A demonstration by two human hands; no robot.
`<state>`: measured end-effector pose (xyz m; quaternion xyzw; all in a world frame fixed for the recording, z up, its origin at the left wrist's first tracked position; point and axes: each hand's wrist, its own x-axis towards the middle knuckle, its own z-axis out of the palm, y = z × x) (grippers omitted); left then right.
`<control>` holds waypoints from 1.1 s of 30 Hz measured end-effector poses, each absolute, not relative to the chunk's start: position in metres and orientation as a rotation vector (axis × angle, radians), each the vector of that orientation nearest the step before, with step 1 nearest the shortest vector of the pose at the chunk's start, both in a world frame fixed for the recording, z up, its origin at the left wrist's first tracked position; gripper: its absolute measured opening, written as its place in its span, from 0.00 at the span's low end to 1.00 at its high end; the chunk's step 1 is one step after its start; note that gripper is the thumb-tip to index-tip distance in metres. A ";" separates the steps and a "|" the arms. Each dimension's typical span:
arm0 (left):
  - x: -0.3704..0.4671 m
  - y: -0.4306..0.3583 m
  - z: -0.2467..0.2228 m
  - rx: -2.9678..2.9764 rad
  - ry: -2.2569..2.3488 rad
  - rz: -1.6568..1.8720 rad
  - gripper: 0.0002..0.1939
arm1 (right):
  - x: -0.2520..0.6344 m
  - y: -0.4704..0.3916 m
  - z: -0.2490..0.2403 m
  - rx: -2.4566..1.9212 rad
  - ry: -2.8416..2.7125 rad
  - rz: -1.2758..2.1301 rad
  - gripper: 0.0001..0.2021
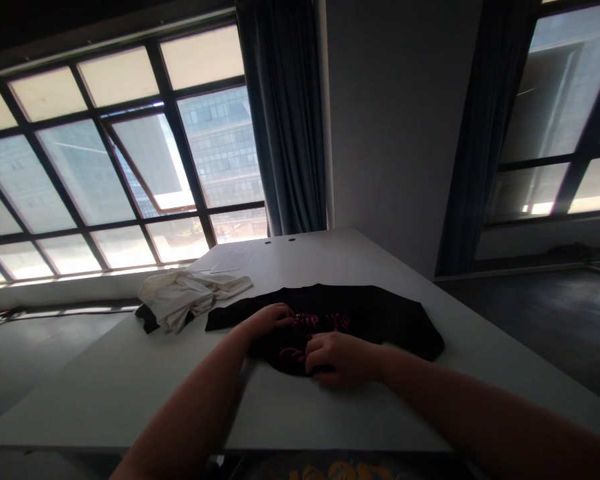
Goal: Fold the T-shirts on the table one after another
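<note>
Garment, black: laid on bench, near white cloth | touched by left hand and right hand, fingers curled; cannot tell whether pinched | judged light, limp; best held by edges.

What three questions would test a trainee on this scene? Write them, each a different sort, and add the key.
1. Multiple choice: On the flat white table, where does the crumpled white cloth lie relative to the black fabric garment?
A) To its right
B) To its left
C) On top of it

2. True or false: The bare left hand is nearer to the person's body than the bare right hand.

3. Fill in the colour: The printed design on the garment is ____.

Key: 1. B; 2. False; 3. pink
</note>
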<state>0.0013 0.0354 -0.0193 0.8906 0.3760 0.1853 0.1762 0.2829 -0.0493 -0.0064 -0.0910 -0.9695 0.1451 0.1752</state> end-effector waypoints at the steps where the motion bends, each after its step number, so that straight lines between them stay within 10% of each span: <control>1: 0.001 0.036 -0.020 2.541 1.101 0.538 0.17 | 0.282 -0.047 -0.010 -0.293 -2.759 0.392 0.09; 13: -0.002 0.024 -0.008 2.476 1.572 0.853 0.13 | 0.280 -0.027 -0.019 -0.791 -2.661 0.199 0.12; 22: 0.006 -0.008 0.021 2.517 1.013 0.462 0.22 | 0.297 -0.006 -0.014 -0.950 -2.366 0.645 0.07; 33: -0.033 0.016 0.007 1.944 1.361 0.791 0.30 | 0.316 -0.004 0.005 -0.770 -1.920 1.208 0.16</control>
